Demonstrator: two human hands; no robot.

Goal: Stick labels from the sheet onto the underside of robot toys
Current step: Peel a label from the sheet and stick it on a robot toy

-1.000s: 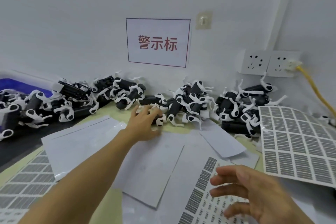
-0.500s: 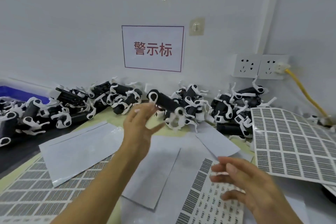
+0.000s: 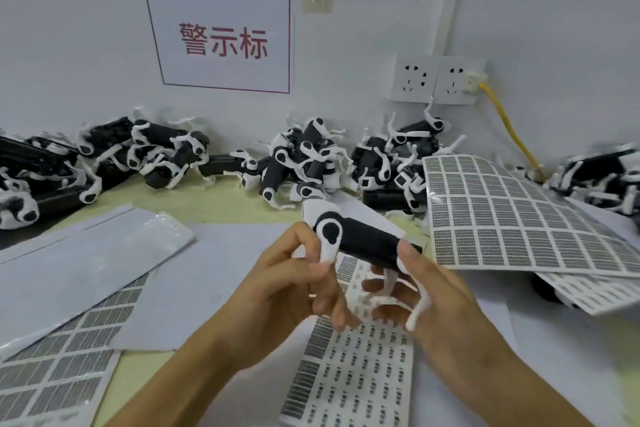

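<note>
Right now, the label sheet [image 3: 349,388] lies flat on the table closest to you, partly under your hands. Just above it, your left hand [image 3: 294,291] pinches one end of a black and white robot toy [image 3: 363,246], fingers curled on its white leg. Your right hand [image 3: 433,302] holds the other end, with the toy's thin white legs hanging across your fingers. The toy is up in the air between both hands. Farther back, a bigger sheet of labels [image 3: 512,215] curls up on the right. By the wall, many more robot toys [image 3: 298,159] lie in piles under a sign [image 3: 221,38].
</note>
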